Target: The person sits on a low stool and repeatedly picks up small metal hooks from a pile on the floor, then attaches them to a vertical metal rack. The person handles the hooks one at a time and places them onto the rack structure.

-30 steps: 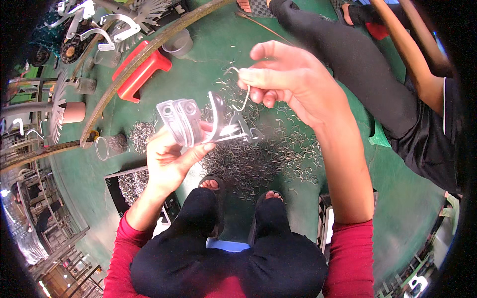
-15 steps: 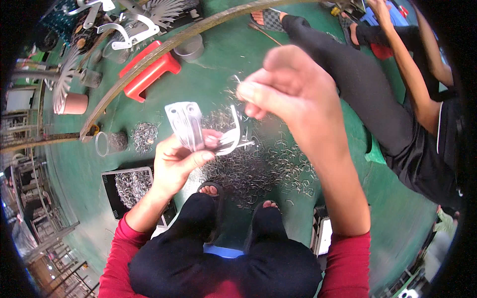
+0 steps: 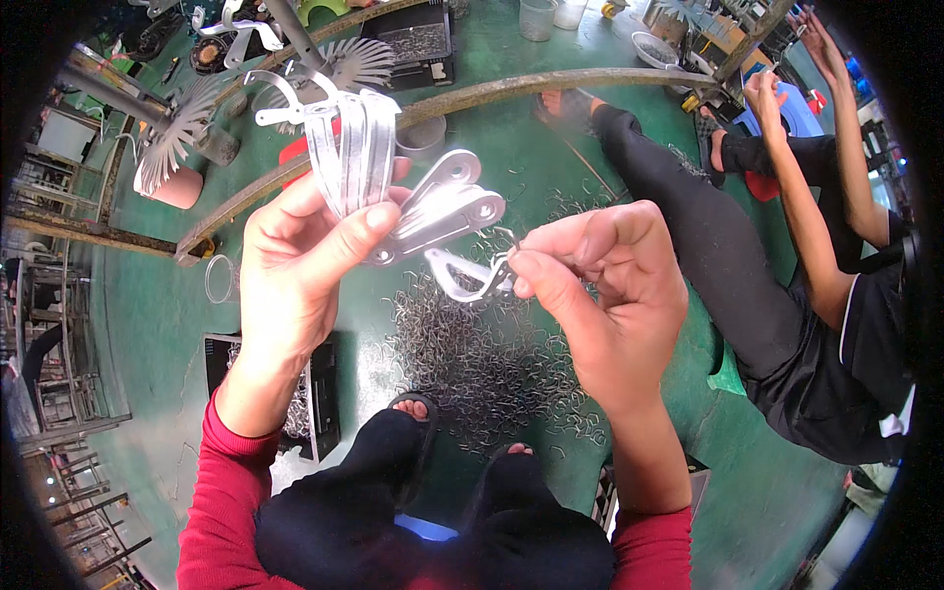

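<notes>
Right hand (image 3: 626, 305) lowered, pinching, left hand (image 3: 295, 258) raised

Left hand (image 3: 290, 270) higher, right hand (image 3: 629, 315) lower

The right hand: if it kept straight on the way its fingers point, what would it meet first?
From the right hand, probably the metal brackets held in the left hand, though depth is unclear.

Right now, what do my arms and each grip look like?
Your left sleeve and right sleeve are red, wrinkled and show no markings, ending partway along the forearms. Beyond them, your left grip and right grip are bare, with no gloves, watch or bracelet showing.
</notes>
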Demonstrator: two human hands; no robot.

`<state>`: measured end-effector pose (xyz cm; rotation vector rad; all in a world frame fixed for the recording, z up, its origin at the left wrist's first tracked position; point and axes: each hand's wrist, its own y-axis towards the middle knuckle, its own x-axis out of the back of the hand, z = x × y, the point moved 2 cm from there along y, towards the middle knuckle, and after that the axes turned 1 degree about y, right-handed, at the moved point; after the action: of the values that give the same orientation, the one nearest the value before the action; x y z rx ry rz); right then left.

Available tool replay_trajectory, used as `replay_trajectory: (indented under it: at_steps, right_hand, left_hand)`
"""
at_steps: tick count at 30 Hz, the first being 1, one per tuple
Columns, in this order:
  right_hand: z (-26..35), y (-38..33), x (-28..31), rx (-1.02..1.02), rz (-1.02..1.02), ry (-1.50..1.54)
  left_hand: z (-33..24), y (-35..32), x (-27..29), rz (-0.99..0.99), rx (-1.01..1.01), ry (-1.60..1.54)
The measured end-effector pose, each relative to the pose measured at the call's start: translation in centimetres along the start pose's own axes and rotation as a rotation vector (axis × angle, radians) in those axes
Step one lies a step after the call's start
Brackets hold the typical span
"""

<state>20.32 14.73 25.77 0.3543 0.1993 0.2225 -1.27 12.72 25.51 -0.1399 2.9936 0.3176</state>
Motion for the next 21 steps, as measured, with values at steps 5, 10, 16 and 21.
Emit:
replay_trajectory:
  at_steps: [5, 10, 16, 21]
  right_hand:
    - [-0.4, 0.2, 0.5, 0.007, -0.009, -0.067]
    - [-0.3, 0.2, 0.2, 0.116, -0.002, -0.176]
    - [-1.5, -0.3, 2.8, 0.211, -0.1, -0.295]
    - [-11.0, -1.7, 11.3, -0.08, -0.209, -0.331]
  left_hand:
    - [-0.9, 0.6, -1.1, -0.009, -0.003, 0.0]
    - [-0.8, 0.5, -1.2, -0.02, -0.055, 0.012]
    - [-1.7, 0.8, -1.6, 0.002, -0.226, 0.126]
    - [-2.8, 1.8, -0.9, -0.21, -0.256, 0.263]
